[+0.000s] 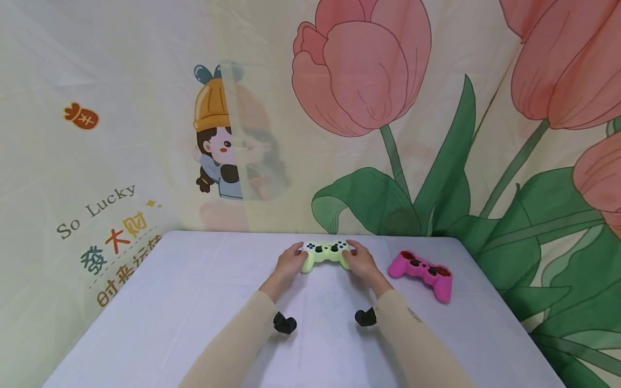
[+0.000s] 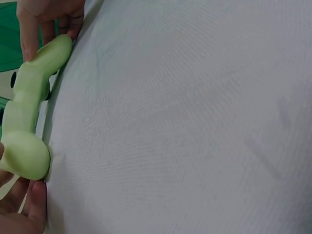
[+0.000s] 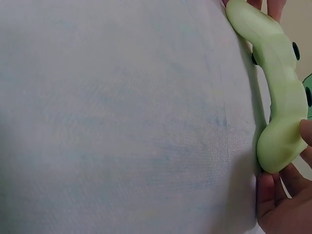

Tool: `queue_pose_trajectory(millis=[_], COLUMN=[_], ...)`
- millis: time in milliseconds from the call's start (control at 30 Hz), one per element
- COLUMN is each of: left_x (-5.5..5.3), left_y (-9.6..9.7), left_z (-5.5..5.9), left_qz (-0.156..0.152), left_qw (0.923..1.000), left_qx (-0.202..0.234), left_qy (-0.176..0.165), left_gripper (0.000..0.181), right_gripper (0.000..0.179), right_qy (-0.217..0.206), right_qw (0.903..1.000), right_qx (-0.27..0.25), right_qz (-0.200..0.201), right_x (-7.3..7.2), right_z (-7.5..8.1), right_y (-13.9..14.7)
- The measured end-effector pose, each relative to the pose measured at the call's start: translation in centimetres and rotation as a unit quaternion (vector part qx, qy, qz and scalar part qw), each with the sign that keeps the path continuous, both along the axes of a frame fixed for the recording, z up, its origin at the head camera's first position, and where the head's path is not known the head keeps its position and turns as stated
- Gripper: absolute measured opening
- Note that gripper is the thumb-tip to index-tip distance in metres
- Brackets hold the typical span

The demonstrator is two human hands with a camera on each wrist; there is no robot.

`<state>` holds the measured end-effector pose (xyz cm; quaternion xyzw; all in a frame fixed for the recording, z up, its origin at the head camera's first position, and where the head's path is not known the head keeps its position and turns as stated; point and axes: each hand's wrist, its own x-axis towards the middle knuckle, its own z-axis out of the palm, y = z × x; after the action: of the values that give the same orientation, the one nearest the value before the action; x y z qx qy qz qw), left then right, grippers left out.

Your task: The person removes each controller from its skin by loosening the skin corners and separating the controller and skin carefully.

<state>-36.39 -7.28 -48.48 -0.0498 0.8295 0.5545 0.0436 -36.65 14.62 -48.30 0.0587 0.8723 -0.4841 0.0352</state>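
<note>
Well to the left of the left fingers, lettering is slanting up the wall, and a cartoon figure is showing nearer to them, above and to the left. The left hand is holding one grip of the green pad, its fingers curling round the end; a beige sleeve is covering the arm behind. The pad is lying between the two sets of fingers (its white face and dark sticks are pointing up), and I cannot tell whether it is touching the table. The right hand is gripping the other end, the right wrist view showing its fingers bending in under the grip. To the right of these fingers, apart from them, a pink pad is resting at a slant on the table. Above and beyond the right fingers, large printed tulips are spreading rightward.
</note>
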Motion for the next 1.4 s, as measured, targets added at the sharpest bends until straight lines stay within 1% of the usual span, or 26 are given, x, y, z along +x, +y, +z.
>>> queue_pose_trajectory(millis=[167, 400, 633, 833, 933, 1033, 1233, 1400], left_x=[0.0, -0.1, 0.1, 0.3, 0.3, 0.5, 1.1, 1.8], left_y=[0.0, 0.0, -0.2, -0.6, -0.8, -1.1, -2.3, -3.1], left_z=[-0.1, -0.3, -0.2, -0.3, -0.3, -0.2, 0.1, 0.4], left_qz=[0.006, 0.004, -0.008, -0.015, -0.020, -0.027, -0.031, -0.051], left_qw=[0.9999, 0.9998, 0.9990, 0.9987, 0.9983, 0.9978, 0.9977, 0.9963], left_qx=[0.012, 0.010, -0.002, 0.002, 0.004, 0.005, -0.009, -0.012], left_qy=[0.003, 0.017, 0.044, 0.050, 0.054, 0.061, 0.059, 0.069], left_gripper=[0.054, 0.052, 0.053, 0.053, 0.053, 0.052, 0.046, 0.046], right_gripper=[0.054, 0.052, 0.053, 0.051, 0.050, 0.049, 0.048, 0.047], right_qy=[0.014, 0.014, 0.029, 0.022, 0.026, 0.031, 0.030, 0.026], right_qw=[0.9999, 0.9996, 0.9991, 0.9990, 0.9988, 0.9986, 0.9979, 0.9977], right_qx=[-0.004, -0.023, -0.031, -0.039, -0.040, -0.041, -0.051, -0.056], right_qz=[0.005, -0.007, -0.002, 0.007, 0.011, 0.015, 0.025, 0.029], right_x=[0.2, 0.2, 0.6, 1.0, 1.2, 1.5, 2.3, 3.1], right_z=[0.1, 0.0, 0.0, -0.1, 0.0, 0.2, 0.3, 0.4], right_y=[-0.1, -0.2, 0.3, 0.6, 0.6, 0.6, 0.3, 0.0])
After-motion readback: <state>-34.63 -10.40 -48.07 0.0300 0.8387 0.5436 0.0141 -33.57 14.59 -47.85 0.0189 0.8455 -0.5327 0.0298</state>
